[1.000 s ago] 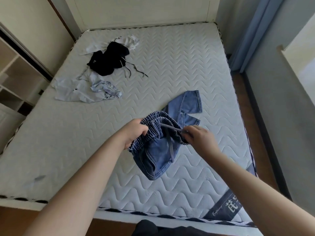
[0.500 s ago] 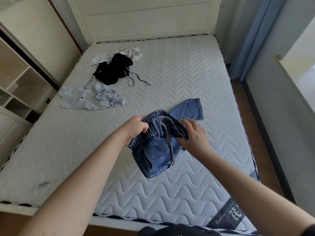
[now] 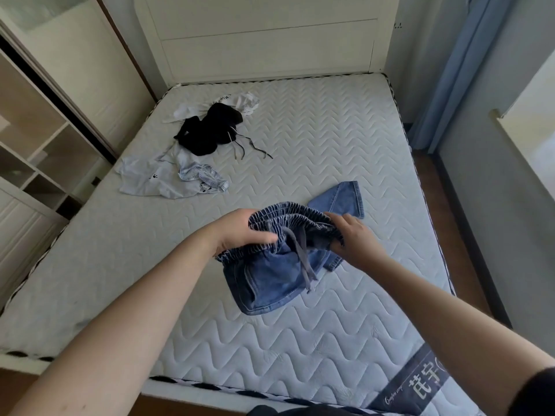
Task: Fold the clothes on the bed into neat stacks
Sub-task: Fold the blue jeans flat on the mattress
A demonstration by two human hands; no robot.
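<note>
Blue jeans (image 3: 270, 280) with an elastic waistband and a grey drawstring hang bunched above the quilted mattress (image 3: 315, 145). My left hand (image 3: 240, 232) grips the left side of the waistband. My right hand (image 3: 351, 238) holds its right side, fingers curled into the fabric. One leg lies flat on the bed behind. Further back on the left lie a black garment (image 3: 210, 130) with loose cords, a white top (image 3: 237, 102) and a pale blue shirt (image 3: 168, 178) in a loose pile.
A white headboard (image 3: 270, 37) stands at the far end. An open wardrobe with shelves (image 3: 36, 139) runs along the left. Blue curtain (image 3: 459, 70) and a window wall are on the right, with a strip of wooden floor (image 3: 444, 220) beside the bed.
My right hand let go of the drawstring and moved onto the waistband's right side. The view tilted up, showing more headboard. The jeans stay bunched between both hands.
</note>
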